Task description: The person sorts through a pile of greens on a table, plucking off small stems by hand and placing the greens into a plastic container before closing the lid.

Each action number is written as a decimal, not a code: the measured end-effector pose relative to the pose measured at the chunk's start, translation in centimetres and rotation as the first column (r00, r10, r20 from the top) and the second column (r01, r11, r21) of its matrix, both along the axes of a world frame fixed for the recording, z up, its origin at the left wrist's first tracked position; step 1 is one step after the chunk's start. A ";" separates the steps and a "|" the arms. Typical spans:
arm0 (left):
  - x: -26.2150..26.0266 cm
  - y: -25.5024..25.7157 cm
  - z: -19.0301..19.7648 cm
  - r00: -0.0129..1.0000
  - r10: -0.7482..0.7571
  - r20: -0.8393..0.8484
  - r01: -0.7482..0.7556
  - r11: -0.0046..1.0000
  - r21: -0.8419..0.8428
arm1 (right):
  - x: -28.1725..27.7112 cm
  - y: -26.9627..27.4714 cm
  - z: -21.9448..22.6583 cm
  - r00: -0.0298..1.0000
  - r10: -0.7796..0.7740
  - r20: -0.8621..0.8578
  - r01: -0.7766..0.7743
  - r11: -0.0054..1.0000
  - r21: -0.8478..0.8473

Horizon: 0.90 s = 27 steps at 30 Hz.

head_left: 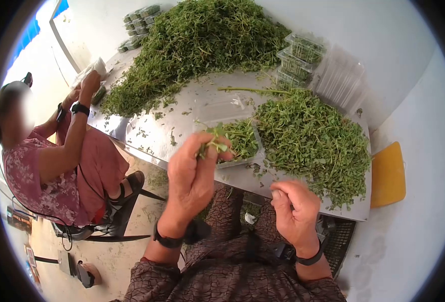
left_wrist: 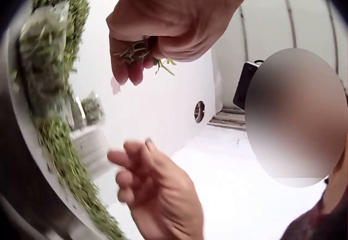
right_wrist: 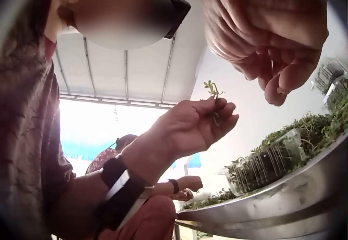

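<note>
My left hand point(head_left: 191, 168) pinches a few leafy green sprigs point(head_left: 215, 141) between thumb and fingers, raised over the front edge of the metal table point(head_left: 174, 118). In the right wrist view the sprig point(right_wrist: 214, 90) stands up from the fingertips. My right hand point(head_left: 297, 209) is held lower and to the right, in front of the table edge. Its fingers are loosely bent, with nothing visible in them in the left wrist view. Behind the left hand, an open clear plastic box point(head_left: 256, 143) partly filled with greens sits on the table, partly hidden by that hand.
A loose heap of greens point(head_left: 313, 146) lies right of the box, and a larger heap point(head_left: 207, 40) at the back. Filled clear boxes point(head_left: 298, 60) are stacked behind, beside empty ones point(head_left: 340, 78). Another person point(head_left: 46, 156) sits at left. A yellow chair back point(head_left: 388, 173) stands right.
</note>
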State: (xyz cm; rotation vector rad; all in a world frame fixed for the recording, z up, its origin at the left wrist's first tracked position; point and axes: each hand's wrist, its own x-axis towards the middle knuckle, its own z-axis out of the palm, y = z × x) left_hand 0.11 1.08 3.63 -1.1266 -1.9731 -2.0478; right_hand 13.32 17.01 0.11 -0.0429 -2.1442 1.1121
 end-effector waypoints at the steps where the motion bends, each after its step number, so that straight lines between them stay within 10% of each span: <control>1: -0.7 0.0 0.5 0.975 0.124 -0.184 -0.146 0.983 -0.110 | 0.0 0.2 -0.4 1.000 0.002 -0.003 -0.002 1.000 -0.009; 8: -4.2 1.7 0.8 0.803 0.131 -0.581 -0.397 0.845 -0.358 | 0.1 1.4 -1.6 0.998 0.048 0.039 -0.047 0.999 -0.008; 27: -4.6 -0.9 -0.9 0.831 0.035 -0.555 -0.362 0.791 -0.492 | -1.0 2.7 -0.8 0.998 -0.046 0.036 0.042 0.993 0.108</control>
